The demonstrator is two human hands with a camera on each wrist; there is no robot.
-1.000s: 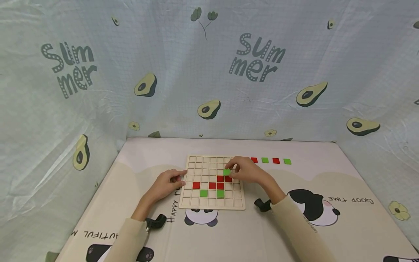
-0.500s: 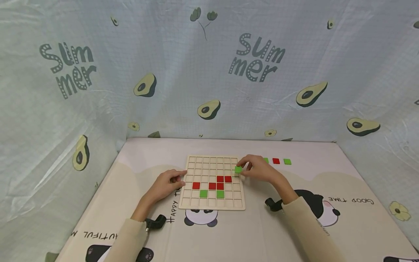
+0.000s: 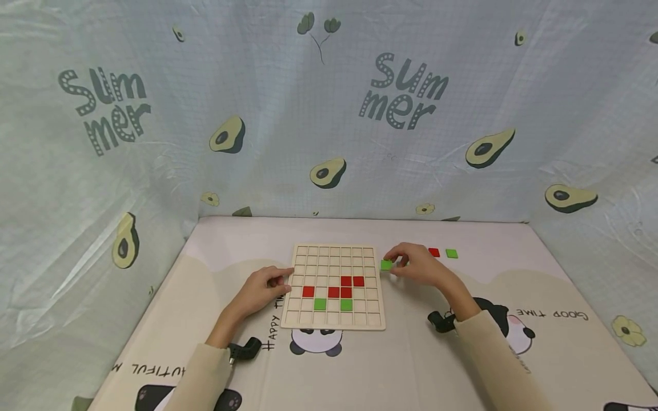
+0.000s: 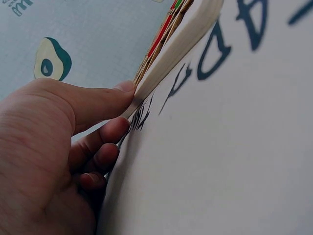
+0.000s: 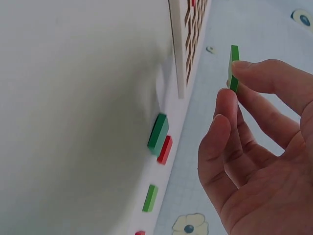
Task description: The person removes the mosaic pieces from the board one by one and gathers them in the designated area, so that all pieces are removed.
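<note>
My right hand (image 3: 417,264) pinches a square green tile (image 3: 386,265) between thumb and fingertips, just off the right edge of the pale wooden grid board (image 3: 303,318). The right wrist view shows that tile edge-on, the other fingers curled below the grip. At the board's left edge, my left hand (image 3: 261,290) touches the rim with thumb and index finger; its remaining fingers are loosely curled. Several red tiles (image 3: 346,291) and two green tiles (image 3: 320,303) lie in the board's cells.
Behind the right hand, a red tile (image 3: 434,252) and a green tile (image 3: 451,253) lie on the table. The right wrist view shows a dark green tile (image 5: 158,134) near the board's corner, with a red tile (image 5: 165,150) beside it. Patterned cloth (image 3: 277,114) hangs around the table.
The right hand has carried the green tile rightward from over the board to beyond its right edge, now covering some of the loose tiles. The left hand has stayed at the rim.
</note>
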